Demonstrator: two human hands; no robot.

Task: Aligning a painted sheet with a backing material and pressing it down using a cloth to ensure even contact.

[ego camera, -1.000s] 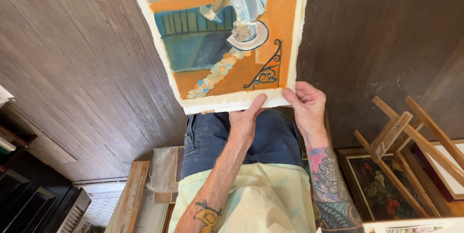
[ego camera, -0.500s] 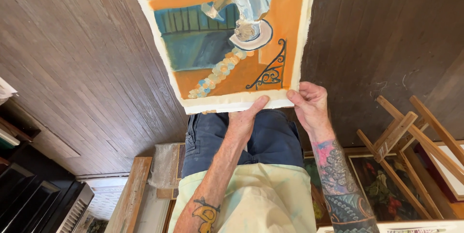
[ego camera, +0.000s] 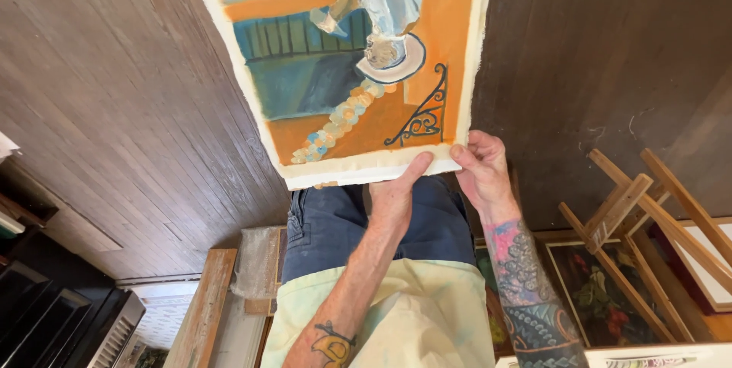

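Over my lap, above the dark wooden floor [ego camera: 114, 109], my left hand [ego camera: 393, 196] and right hand [ego camera: 480, 173] have their fingers pinched on the near white edge of the orange-and-blue painting [ego camera: 343, 63].

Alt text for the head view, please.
Both hands, left hand and right hand, grip the near edge of an unframed orange and blue painting held above a dark wooden floor. A wooden easel lies at right.

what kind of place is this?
Probably a painter's studio or workroom. Both hands, left and right, hold an unframed painting over a dark wooden floor, with a wooden easel and a framed flower painting nearby.
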